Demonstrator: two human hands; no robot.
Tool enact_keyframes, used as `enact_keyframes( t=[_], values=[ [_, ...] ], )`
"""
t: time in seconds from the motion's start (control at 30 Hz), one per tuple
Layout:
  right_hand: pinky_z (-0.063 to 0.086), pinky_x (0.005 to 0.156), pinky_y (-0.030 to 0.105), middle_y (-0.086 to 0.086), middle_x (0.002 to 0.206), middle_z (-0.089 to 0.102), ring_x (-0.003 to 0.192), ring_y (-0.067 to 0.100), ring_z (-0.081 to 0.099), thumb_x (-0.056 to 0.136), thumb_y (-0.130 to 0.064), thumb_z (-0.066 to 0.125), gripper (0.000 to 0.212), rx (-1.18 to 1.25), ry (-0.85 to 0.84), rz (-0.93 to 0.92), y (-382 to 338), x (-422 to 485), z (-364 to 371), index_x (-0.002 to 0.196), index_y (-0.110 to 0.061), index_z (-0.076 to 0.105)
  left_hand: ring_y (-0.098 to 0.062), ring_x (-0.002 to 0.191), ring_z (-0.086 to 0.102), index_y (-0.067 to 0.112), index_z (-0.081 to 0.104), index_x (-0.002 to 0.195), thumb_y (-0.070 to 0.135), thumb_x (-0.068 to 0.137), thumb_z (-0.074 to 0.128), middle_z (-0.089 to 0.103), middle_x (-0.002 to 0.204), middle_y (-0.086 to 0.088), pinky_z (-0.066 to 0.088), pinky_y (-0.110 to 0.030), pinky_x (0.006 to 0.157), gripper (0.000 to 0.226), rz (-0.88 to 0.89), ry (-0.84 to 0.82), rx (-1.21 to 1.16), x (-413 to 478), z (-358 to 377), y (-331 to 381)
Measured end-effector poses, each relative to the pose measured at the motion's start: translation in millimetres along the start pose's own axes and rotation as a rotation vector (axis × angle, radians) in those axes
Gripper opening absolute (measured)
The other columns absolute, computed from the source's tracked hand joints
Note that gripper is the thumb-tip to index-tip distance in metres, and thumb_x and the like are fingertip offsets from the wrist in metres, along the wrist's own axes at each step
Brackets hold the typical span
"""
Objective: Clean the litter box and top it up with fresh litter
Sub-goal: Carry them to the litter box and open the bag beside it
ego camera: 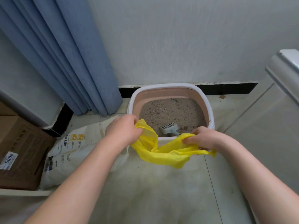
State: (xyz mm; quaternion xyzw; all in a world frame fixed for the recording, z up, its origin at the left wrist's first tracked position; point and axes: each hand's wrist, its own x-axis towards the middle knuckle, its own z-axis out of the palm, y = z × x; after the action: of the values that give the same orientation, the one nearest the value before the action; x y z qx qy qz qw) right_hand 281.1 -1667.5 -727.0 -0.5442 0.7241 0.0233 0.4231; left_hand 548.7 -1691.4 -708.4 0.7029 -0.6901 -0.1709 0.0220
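A pink litter box with a white rim (168, 88) stands on the floor against the wall, filled with grey-brown litter (171, 110). A grey slotted scoop (169, 128) lies in the litter near the front wall. In front of the box, my left hand (123, 131) and my right hand (205, 138) each grip one side of a thin yellow plastic bag (163, 152). The bag hangs stretched between them, just above the floor. A white sack of fresh litter (69, 152) lies on the floor to the left, under my left forearm.
A blue curtain (64, 54) hangs at the left, down to the floor beside the box. A brown cardboard box (21, 151) sits at the far left, next to the sack. A white cabinet (283, 97) stands at the right. Pale floor tiles (161, 191) lie below my arms.
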Motion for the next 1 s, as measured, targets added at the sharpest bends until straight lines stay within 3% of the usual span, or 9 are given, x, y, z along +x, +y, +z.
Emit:
enact_keyframes(
  t=[0.17, 0.27, 0.37, 0.43, 0.53, 0.63, 0.73, 0.9, 1.0],
  values=[
    [0.057, 0.060, 0.030, 0.005, 0.074, 0.063, 0.064, 0.022, 0.069, 0.083, -0.040, 0.065, 0.032, -0.073, -0.037, 0.068, 17.1, 28.9, 47.4, 0.086, -0.009, 0.063, -0.029, 0.098, 0.065, 0.026, 0.067, 0.103, 0.031, 0.081, 0.060, 0.069, 0.103, -0.001, 0.050, -0.032, 0.073, 0.023, 0.055, -0.120, 0.149, -2.5, 32.8, 4.2],
    [0.044, 0.053, 0.026, 0.001, 0.073, 0.058, 0.069, 0.022, 0.061, 0.084, -0.038, 0.062, 0.026, -0.172, 0.042, 0.011, 25.9, 46.5, 68.7, 0.074, -0.016, 0.052, -0.033, 0.104, 0.064, 0.021, 0.064, 0.105, 0.030, 0.086, 0.056, 0.068, 0.109, -0.008, 0.043, -0.033, 0.071, 0.023, 0.138, -0.162, 0.247, -9.4, 63.2, 4.9],
    [0.045, 0.065, 0.028, 0.004, 0.100, 0.066, 0.087, 0.023, 0.060, 0.088, -0.035, 0.058, 0.019, -0.498, 0.085, -0.115, 36.6, 59.3, 84.7, 0.096, -0.018, 0.059, -0.032, 0.106, 0.064, 0.019, 0.063, 0.104, 0.024, 0.087, 0.054, 0.068, 0.112, -0.008, 0.043, -0.033, 0.073, 0.019, 0.290, -0.229, 0.384, -15.2, 94.1, 7.9],
    [0.053, 0.076, 0.033, 0.004, 0.112, 0.066, 0.097, 0.025, 0.063, 0.088, -0.031, 0.055, 0.033, -0.639, 0.102, -0.229, 48.3, 74.1, 95.4, 0.119, -0.021, 0.062, -0.031, 0.104, 0.065, 0.017, 0.064, 0.108, 0.018, 0.088, 0.054, 0.068, 0.111, -0.008, 0.044, -0.033, 0.072, 0.022, 0.436, -0.262, 0.511, -10.3, 110.8, 9.4],
    [0.056, 0.073, 0.034, 0.002, 0.102, 0.067, 0.089, 0.023, 0.065, 0.086, -0.030, 0.056, 0.027, -0.655, 0.062, -0.295, 62.3, 88.5, 101.3, 0.111, -0.021, 0.064, -0.031, 0.100, 0.066, 0.015, 0.061, 0.115, 0.014, 0.090, 0.051, 0.068, 0.108, -0.009, 0.043, -0.033, 0.070, 0.027, 0.574, -0.239, 0.576, 2.1, 133.8, 7.0],
    [0.046, 0.065, 0.028, -0.006, 0.083, 0.062, 0.077, 0.015, 0.058, 0.087, -0.033, 0.060, 0.009, -0.492, 0.014, -0.326, 82.1, 91.2, 109.9, 0.083, -0.026, 0.060, -0.032, 0.100, 0.062, 0.015, 0.054, 0.116, 0.011, 0.085, 0.055, 0.062, 0.110, -0.009, 0.040, -0.037, 0.068, 0.031, 0.666, -0.187, 0.515, 3.8, 164.0, -5.2],
    [0.039, 0.054, 0.018, -0.009, 0.068, 0.061, 0.063, 0.005, 0.055, 0.088, -0.027, 0.066, 0.020, -0.086, 0.046, -0.223, 114.5, 96.4, 116.8, 0.068, -0.024, 0.062, -0.032, 0.102, 0.060, 0.016, 0.059, 0.118, 0.011, 0.065, 0.070, 0.062, 0.116, -0.010, 0.048, -0.038, 0.074, 0.054, 0.812, -0.070, 0.453, -2.6, 202.1, -16.5],
    [0.055, 0.056, 0.028, 0.009, 0.070, 0.069, 0.059, 0.016, 0.064, 0.090, -0.018, 0.066, 0.016, 0.294, 0.041, 0.051, 168.5, 102.9, 118.4, 0.083, -0.005, 0.073, -0.029, 0.087, 0.060, 0.015, 0.066, 0.086, 0.008, 0.079, 0.058, 0.067, 0.094, -0.005, 0.048, -0.041, 0.089, 0.013, 1.289, 0.066, 0.185, -14.8, 250.2, 4.8],
    [0.052, 0.053, 0.029, 0.016, 0.068, 0.069, 0.057, 0.024, 0.063, 0.090, -0.024, 0.067, 0.022, 0.425, 0.117, 0.188, 184.8, 96.0, 110.9, 0.080, -0.005, 0.070, -0.029, 0.084, 0.058, 0.014, 0.064, 0.084, 0.004, 0.085, 0.059, 0.065, 0.088, -0.005, 0.048, -0.040, 0.088, 0.011, 1.421, 0.048, 0.168, -13.5, 257.3, 23.2]
  ],
)
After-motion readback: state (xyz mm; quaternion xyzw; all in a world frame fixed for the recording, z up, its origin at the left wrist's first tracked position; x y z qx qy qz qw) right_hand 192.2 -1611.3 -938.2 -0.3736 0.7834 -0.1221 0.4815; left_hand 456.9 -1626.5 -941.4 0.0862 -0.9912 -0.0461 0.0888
